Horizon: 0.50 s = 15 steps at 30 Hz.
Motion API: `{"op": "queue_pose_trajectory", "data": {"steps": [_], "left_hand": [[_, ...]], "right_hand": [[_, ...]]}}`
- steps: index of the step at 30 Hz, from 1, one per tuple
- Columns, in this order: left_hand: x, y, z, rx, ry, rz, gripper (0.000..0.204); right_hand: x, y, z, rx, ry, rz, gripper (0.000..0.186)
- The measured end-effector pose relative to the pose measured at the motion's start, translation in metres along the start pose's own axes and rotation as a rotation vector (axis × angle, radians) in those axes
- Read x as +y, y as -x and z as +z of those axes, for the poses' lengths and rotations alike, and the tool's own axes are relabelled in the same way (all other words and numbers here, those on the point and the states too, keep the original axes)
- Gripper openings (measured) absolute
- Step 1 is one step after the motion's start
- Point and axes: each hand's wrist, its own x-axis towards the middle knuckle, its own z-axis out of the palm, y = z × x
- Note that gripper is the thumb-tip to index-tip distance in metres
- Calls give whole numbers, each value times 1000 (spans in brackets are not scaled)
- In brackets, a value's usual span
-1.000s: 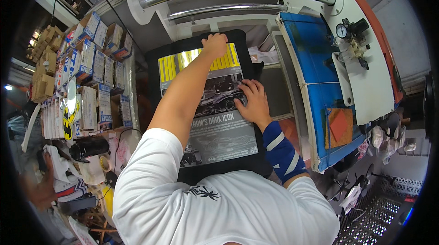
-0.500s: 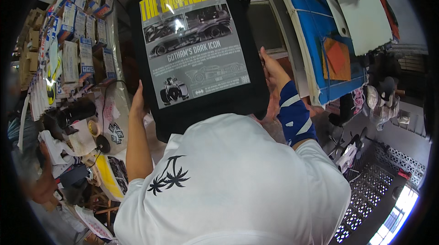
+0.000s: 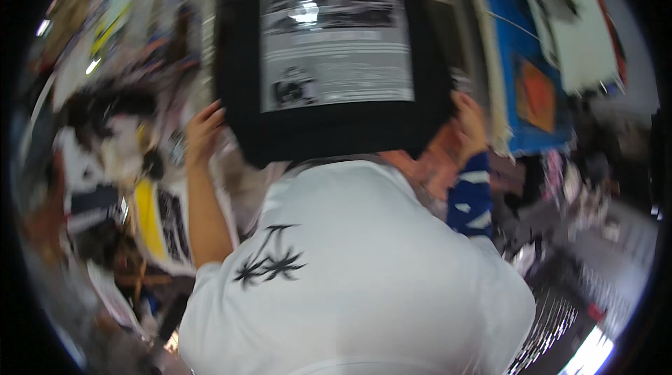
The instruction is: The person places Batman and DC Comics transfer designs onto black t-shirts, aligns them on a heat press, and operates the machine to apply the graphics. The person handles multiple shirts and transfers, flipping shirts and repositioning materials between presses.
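Note:
A black shirt [image 3: 336,130] is spread in front of me, its fabric hanging toward my chest. On it sits a large glossy print [image 3: 336,53] with a yellow band at the top, grey panels and pictures of a car; light glares off it. My left hand [image 3: 204,130] pinches the shirt's left edge, fingers closed at the fabric. At the right edge my right hand [image 3: 470,123] grips the cloth the same way, a blue and white sleeve [image 3: 470,196] on its forearm. Motion smears the fingertips. What lies beneath the shirt is hidden.
Stacked boxes [image 3: 161,32] crowd the left side. A blue board [image 3: 521,39] with an orange patch [image 3: 537,95] stands close at the right. Lower left lies a yellow and black printed sheet [image 3: 164,224]. A blurred person's arm [image 3: 49,200] shows at the far left.
The shirt has straightened from its tilt and sits farther right and higher in view. Both hands have moved along with it, the right one outward. The whole view has shifted and blurred.

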Motion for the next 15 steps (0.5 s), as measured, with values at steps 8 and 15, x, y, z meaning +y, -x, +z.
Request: {"op": "queue_pose_trajectory", "data": {"steps": [8,15], "left_hand": [[11,13,1,-111,161,45,45],[4,8,0,-85,159,65,44]], "right_hand": [[13,-11,-7,-7,-328,43,23],[2,-4,-5,6,-347,54,22]]}}
